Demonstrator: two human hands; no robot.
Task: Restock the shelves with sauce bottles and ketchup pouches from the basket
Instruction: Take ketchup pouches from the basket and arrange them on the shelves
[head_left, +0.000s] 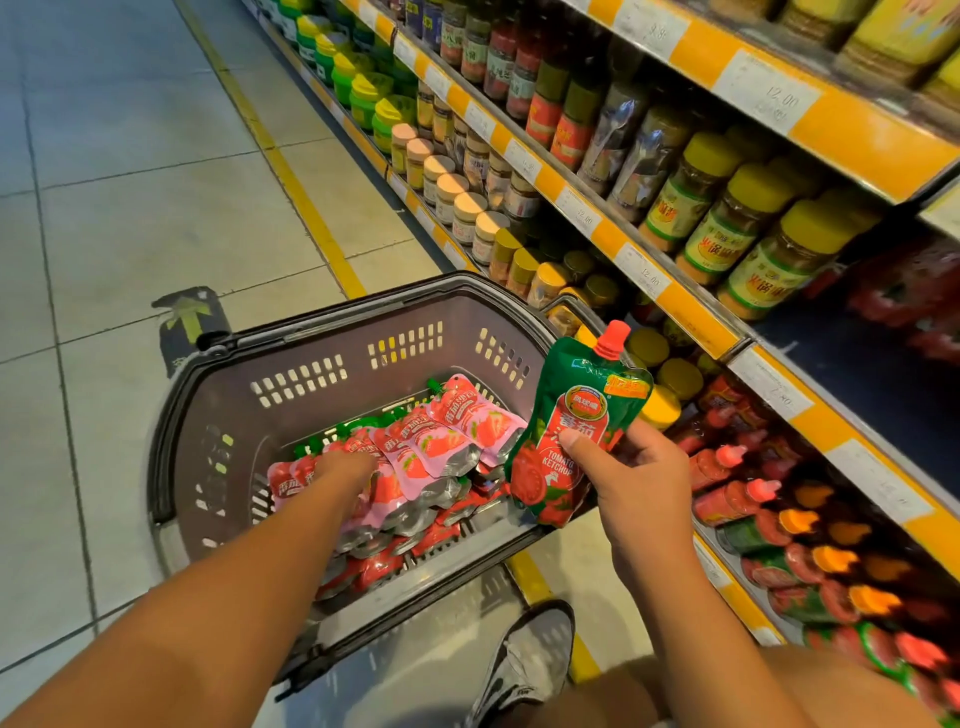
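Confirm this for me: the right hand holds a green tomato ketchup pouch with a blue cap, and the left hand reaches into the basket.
Not quite: in the head view the cap on the green tomato ketchup pouch is red, not blue. The right hand does hold it, and the left hand reaches into the basket.

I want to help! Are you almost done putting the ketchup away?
Not nearly. Done: the bottom shelf already holds red bottles. In hand: the right hand grips one ketchup pouch; the left hand reaches into the basket. Left: the pink pouches piled there.

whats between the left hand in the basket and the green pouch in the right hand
In the head view, pink ketchup pouches piled in the basket lie between the left hand and the green ketchup pouch held by the right hand.
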